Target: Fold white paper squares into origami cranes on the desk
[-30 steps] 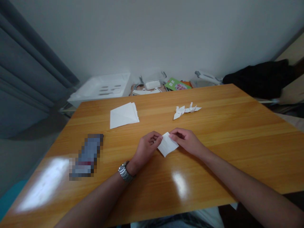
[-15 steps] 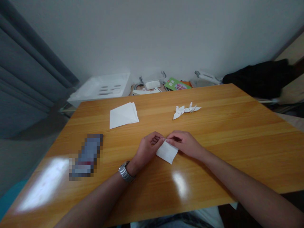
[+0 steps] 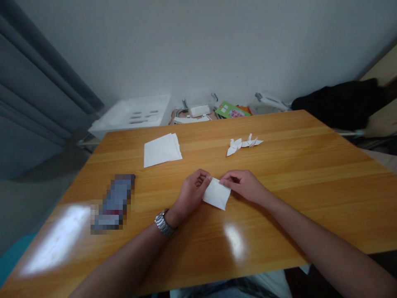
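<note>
A small square of white paper [image 3: 217, 194] is held between my two hands, a little above the wooden table [image 3: 279, 231]. My left hand [image 3: 194, 189] pinches its upper left corner, the fingers curled behind the thumb. At the upper right edge, the thumb and fingers of my right hand [image 3: 243, 185] close on the same paper. Beyond my hands, two folded paper cranes [image 3: 235, 146] rest side by side. A stack of white paper sheets [image 3: 161, 150] lies farther left.
A blurred-out phone [image 3: 115, 203] lies to the left of my left forearm. Past the table's far edge are a white foam tray [image 3: 139, 109], a green booklet [image 3: 231, 110] and a dark cloth heap [image 3: 338, 103]. A grey curtain [image 3: 37, 82] hangs at left.
My hands have moved slightly apart along the paper's top edge. More of that edge shows between my thumbs, and the paper has turned a little and shifted slightly up.
</note>
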`<state>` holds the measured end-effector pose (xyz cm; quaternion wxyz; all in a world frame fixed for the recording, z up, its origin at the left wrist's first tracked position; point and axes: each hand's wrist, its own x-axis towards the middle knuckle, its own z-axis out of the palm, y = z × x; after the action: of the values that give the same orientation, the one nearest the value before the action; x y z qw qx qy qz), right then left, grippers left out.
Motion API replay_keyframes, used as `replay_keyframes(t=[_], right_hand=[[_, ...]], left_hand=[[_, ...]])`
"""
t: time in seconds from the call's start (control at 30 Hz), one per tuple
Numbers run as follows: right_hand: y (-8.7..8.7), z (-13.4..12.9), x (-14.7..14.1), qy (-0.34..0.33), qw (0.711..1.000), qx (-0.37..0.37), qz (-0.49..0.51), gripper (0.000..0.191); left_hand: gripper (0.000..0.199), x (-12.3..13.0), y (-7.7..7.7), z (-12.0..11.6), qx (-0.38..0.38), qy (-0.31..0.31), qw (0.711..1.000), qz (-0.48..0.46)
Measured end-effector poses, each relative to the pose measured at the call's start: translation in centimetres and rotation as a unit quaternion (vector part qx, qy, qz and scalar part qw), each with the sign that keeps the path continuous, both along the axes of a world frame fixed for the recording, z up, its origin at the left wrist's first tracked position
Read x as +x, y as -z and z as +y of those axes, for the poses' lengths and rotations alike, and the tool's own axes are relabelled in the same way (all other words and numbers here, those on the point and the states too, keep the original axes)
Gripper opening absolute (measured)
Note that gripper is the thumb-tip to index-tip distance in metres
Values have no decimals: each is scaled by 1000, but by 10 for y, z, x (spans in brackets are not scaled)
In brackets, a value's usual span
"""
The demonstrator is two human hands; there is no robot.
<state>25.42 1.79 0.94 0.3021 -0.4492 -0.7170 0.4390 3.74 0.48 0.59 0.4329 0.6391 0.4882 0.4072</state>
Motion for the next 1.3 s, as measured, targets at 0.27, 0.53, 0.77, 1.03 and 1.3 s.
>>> replay_keyframes(t=[0.27,0.53,0.77,1.03,1.3], right_hand=[[3,3,3,-10,1000,-27,13,30],[6,6,4,0,1000,30,-2,25],[6,12,11,-3,989,124,-74,24],[19,23,15,-12,974,190,-125,23],[13,23,13,3,942,299,-150,26]], left_hand=[[25,-2,-1,3,6,-19,1000,13],[17,-5,7,4,32,1,999,39],[12,-11,4,4,158,44,964,209],[33,-10,9,2,284,189,874,345],[43,-8,3,-3,277,183,844,420]])
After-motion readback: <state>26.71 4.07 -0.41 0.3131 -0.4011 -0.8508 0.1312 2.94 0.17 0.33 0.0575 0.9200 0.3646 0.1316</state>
